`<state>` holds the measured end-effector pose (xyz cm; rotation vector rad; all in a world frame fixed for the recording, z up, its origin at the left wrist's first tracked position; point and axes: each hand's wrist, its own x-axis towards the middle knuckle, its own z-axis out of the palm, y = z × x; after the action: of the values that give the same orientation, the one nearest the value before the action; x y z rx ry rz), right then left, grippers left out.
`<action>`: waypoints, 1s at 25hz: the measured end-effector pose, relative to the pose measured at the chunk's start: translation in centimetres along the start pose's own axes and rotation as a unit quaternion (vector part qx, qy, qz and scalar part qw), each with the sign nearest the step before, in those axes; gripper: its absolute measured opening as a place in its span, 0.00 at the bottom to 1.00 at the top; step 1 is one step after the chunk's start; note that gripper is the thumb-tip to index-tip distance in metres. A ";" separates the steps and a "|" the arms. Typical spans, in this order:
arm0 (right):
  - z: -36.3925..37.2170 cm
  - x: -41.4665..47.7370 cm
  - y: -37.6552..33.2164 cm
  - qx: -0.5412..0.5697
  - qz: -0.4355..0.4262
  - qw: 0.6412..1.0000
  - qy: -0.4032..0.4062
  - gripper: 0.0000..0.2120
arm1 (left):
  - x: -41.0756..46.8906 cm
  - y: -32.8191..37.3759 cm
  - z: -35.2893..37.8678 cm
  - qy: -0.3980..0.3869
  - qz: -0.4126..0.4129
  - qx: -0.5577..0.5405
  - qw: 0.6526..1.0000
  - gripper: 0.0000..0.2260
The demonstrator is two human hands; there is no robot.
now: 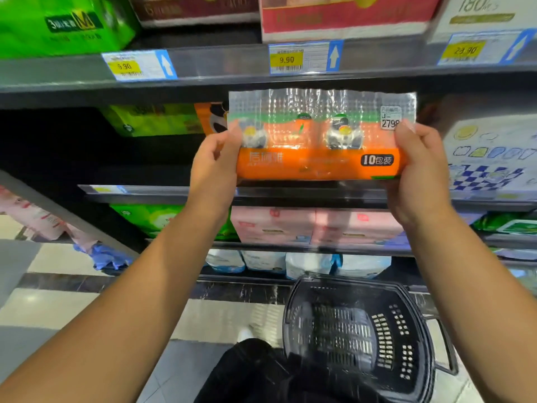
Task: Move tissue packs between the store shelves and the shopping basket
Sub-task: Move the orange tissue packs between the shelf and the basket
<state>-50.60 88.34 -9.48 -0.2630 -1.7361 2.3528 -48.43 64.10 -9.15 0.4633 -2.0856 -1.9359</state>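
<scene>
Here, the orange tissue pack [319, 152] is held up in front of the middle shelf [261, 196], level with its opening and just above its front rail (whether it is being taken out or put back cannot be told from this one view). It is gripped at its two short ends. The left hand [215, 167] is curled round the left end, thumb on the printed face and fingers hidden behind. The right hand [418, 170] is clamped likewise on the right end, just under the white code sticker [390, 117].

A two-handed hold is judged sensible, since the pack is wide, soft and wrapped in glossy film, and a single grip in the middle might let it sag or twist. The pack thus lies between the hands, its long side held level and its face turned to the camera, with the crimped clear seam uppermost.

The black shopping basket [386, 341] is seen well below, on the floor beside the person's dark trouser leg, and no pack is seen in it. Pink tissue packs [313, 225] are stacked on the shelf beneath.
</scene>
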 end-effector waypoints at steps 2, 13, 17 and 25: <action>0.1 0.6 0.3 -0.004 0.001 1.000 0.003 0.04 | 0.9 -0.3 0.4 0.003 -0.003 -0.001 1.000 0.19; 2.4 5.6 1.2 -0.062 0.104 0.991 0.049 0.13 | 6.2 -0.9 3.3 0.044 -0.093 -0.016 0.995 0.13; 3.2 7.2 1.3 -0.084 0.138 0.984 0.074 0.19 | 7.3 -0.9 3.8 0.029 -0.121 -0.046 0.991 0.13; 3.8 10.9 1.1 -0.066 0.223 0.968 0.097 0.14 | 10.8 0.8 4.6 0.028 -0.247 -0.068 0.966 0.07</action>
<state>-62.12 87.43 -9.68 -0.9641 -1.8943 2.3882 -60.17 64.06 -9.01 1.0786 -1.9108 -2.2729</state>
